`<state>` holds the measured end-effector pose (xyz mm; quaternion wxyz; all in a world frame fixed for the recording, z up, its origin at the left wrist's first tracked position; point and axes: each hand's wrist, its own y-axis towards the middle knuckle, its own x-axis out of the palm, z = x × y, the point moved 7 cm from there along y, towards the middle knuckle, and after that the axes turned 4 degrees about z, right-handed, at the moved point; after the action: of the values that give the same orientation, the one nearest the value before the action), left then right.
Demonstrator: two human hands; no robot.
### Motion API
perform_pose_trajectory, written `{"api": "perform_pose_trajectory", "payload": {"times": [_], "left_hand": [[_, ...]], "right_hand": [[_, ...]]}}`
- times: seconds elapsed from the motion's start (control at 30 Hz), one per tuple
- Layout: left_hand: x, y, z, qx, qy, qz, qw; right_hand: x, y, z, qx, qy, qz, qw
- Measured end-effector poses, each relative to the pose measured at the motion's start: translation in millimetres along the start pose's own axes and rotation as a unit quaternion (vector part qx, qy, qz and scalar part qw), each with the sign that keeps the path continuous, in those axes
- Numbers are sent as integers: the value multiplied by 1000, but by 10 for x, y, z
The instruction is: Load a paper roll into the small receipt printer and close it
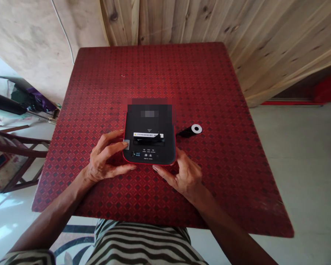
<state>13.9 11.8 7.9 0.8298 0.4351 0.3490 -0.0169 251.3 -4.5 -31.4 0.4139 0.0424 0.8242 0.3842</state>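
Observation:
A black device with a red rim (150, 147) lies in the middle of the red patterned table (209, 92). It has a slot, a white warning label and small buttons near its front edge. My left hand (106, 156) rests against the device's left side, fingers spread, fingertips touching a grey tab at its left edge. My right hand (182, 173) touches the device's front right corner, fingers partly spread. A black roll with a white end (191, 130) lies on the table just right of the device, untouched.
A wooden plank wall (195, 22) stands behind the table. Wooden furniture with cloth and clutter (7, 147) sits at the left. Pale tiled floor (306, 154) lies to the right. A white cable (63, 29) hangs down the plaster wall.

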Motion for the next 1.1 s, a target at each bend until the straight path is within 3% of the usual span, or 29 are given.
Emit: {"api": "perform_pose_trajectory", "payload": {"times": [0.23, 0.47, 0.57, 0.67, 0.73, 0.9, 1.0, 1.1], "left_hand": [[37, 20, -44, -32, -43, 7, 999], [40, -36, -20, -12, 12, 6, 1000], [37, -64, -5, -2, 31, 11, 999], [38, -84, 0, -2, 31, 13, 999], [42, -95, 1, -3, 30, 14, 999], [61, -119, 8, -3, 24, 12, 1000], [68, -124, 15, -2, 20, 5, 1000], [70, -120, 22, -3, 15, 0, 1000]], "right_hand": [[2, 13, -7, 1, 5, 6, 1000], [-90, 57, 14, 14, 39, 0, 999], [-324, 233, 10, 26, 27, 20, 999], [-470, 598, -101, -12, -11, 27, 1000], [-347, 885, -202, -60, -32, -33, 997], [392, 1319, -247, -98, -118, -293, 944], [644, 1397, -209, -83, -154, -361, 916], [738, 1397, -196, -92, -151, -399, 900]]}}
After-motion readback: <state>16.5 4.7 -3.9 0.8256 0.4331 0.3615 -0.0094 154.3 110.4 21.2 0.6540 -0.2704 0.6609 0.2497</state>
